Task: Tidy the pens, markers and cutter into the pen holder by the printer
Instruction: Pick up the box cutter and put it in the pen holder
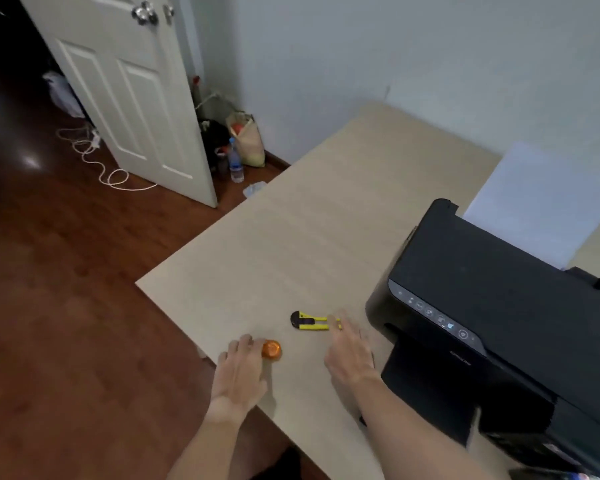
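Just left of the printer (492, 327), on the pale surface (326, 209), lies the yellow and black cutter (312, 321), flat, its black end pointing away from the printer. Our right hand (352, 351) reaches over the end nearest the printer, fingers spread loosely and touching or just above that end; we judge it is coming in to pick the cutter up, and it grips nothing yet. Farther left of the printer, near the surface's edge, our left hand (239, 367) rests palm down with its fingers against a small round orange thing (271, 349). Whether the fingers clasp it or only touch it, we cannot tell, nor what the thing is; it may be a cap or a small holder steadied there so it does not roll.

No pens or markers show anywhere around the printer, and we see nothing we can call a pen holder for certain, so the cutter looks to be the piece left to tidy.
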Motion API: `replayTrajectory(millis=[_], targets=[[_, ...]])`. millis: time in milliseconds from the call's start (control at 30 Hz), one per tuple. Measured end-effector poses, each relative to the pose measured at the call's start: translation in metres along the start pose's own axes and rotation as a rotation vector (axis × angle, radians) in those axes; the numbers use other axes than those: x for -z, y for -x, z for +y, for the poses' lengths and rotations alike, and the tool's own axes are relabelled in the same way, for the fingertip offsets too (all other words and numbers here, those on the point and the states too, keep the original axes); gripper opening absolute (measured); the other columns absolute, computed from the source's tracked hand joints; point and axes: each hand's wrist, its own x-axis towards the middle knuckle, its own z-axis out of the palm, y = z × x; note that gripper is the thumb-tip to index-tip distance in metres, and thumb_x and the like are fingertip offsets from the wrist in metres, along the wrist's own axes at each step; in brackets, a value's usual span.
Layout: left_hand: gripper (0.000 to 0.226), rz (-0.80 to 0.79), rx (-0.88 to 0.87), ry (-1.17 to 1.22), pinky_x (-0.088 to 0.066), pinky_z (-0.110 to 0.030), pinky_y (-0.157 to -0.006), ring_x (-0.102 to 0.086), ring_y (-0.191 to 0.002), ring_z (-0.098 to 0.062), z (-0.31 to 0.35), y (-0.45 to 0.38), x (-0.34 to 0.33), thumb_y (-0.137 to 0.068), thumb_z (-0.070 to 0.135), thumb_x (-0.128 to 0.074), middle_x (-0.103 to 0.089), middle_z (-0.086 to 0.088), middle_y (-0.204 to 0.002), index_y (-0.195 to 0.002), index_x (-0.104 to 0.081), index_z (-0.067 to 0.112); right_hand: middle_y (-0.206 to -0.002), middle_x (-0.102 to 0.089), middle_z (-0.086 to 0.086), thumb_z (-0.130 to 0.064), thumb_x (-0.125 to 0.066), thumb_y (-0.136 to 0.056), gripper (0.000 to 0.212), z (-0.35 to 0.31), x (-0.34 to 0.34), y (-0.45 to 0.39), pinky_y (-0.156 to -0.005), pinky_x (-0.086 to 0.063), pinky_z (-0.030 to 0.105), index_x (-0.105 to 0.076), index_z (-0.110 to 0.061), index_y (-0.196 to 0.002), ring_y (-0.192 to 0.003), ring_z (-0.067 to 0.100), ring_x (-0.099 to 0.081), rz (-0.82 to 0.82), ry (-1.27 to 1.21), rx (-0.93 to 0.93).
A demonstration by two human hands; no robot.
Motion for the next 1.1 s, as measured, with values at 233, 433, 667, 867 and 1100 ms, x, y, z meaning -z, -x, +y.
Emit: replayTrajectory(millis=[233,433,667,867,1100], targets=[[0.052,0.074,0.011,0.047,-0.057,-0.040,-0.063,-0.065,-0.082,-0.026,-0.019,0.001,-0.015,-0.063,0.025,-0.086,-0.065,-0.001,-0.094,-0.109,-0.064,0.017,-0.089,-0.059,0.014,0.006,-0.072,-0.049,0.056,-0.012,-0.034,0.003,-0.077,-0.050,0.048,-0.063,-0.008,-0.102,-0.079,0.034,-0.059,0.074,0.244,-0.025],[0.037,0.068,0.174,0.014,-0.050,-0.037,-0.080,-0.057,-0.099,-0.025,0.004,-0.012,-0.011,-0.086,0.044,-0.066,-0.059,-0.004,-0.109,-0.113,-0.059,0.021,-0.093,-0.055,0.011,0.004,-0.066,-0.067,0.037,-0.011,-0.032,0.020,-0.078,-0.048,0.042,-0.053,-0.009,-0.099,-0.085,0.029,-0.055,0.046,0.100,-0.068],[0.017,0.085,0.084,0.193,-0.047,-0.040,-0.079,-0.063,-0.096,-0.027,0.016,-0.027,-0.010,-0.085,0.030,-0.066,-0.067,-0.003,-0.096,-0.095,-0.065,0.016,-0.107,-0.047,0.004,-0.003,-0.045,-0.089,0.019,0.008,-0.013,0.025,-0.076,-0.050,0.045,-0.053,-0.016,-0.099,-0.082,0.030,-0.056,0.093,-0.348,-0.070],[0.011,0.159,-0.114,0.613,-0.045,-0.028,-0.073,-0.063,-0.085,-0.015,0.053,-0.029,0.014,-0.084,0.016,-0.072,-0.066,0.009,-0.083,-0.086,-0.062,0.022,-0.100,-0.055,-0.001,-0.015,-0.051,-0.092,0.009,0.039,0.009,0.050,-0.078,-0.049,0.037,-0.057,-0.018,-0.098,-0.087,0.018,-0.053,0.352,-0.599,-0.087],[0.020,-0.016,-0.267,0.804,-0.057,-0.035,-0.065,-0.069,-0.067,-0.015,0.136,-0.028,0.021,-0.083,0.010,-0.071,-0.070,0.002,-0.068,-0.078,-0.055,0.022,-0.103,-0.055,-0.007,-0.018,-0.051,-0.095,0.013,0.096,0.031,0.103,-0.082,-0.043,0.017,-0.059,-0.016,-0.105,-0.090,0.008,-0.052,0.609,-0.664,-0.193]])
